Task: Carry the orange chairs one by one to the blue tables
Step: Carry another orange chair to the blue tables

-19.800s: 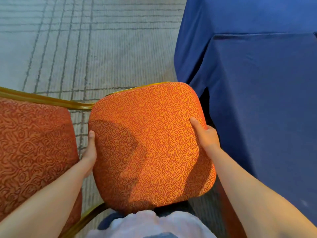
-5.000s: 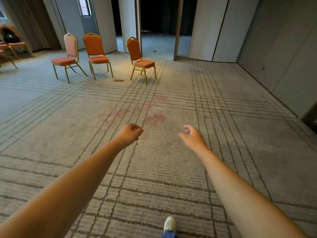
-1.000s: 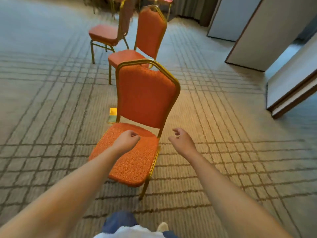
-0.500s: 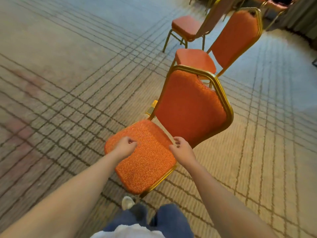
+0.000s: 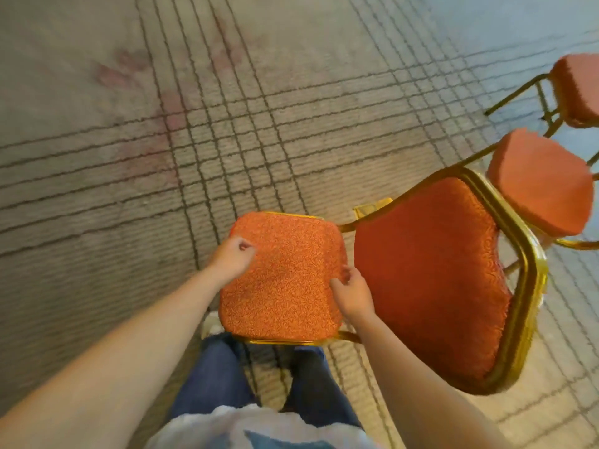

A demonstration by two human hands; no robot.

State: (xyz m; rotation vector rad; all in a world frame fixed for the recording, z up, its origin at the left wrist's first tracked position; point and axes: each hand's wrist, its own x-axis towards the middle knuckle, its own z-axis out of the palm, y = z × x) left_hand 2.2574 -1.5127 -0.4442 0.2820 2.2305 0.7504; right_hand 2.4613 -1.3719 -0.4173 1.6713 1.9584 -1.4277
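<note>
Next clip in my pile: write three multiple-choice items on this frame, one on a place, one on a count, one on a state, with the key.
1. Where do the other two chairs stand relative to the nearest chair?
A. toward the picture's right
B. toward the picture's left
C. stacked on top of it

2. How many orange seats are in view?
A. one
B. three
C. six

3. The fingers of the left hand and right hand are:
A. straight and spread
B. curled
C. out of view

Key:
1 A: the second chair and third chair show at the right edge.
2 B: the nearest seat plus those two.
3 B: both hands show bent fingers at the seat's sides.
</note>
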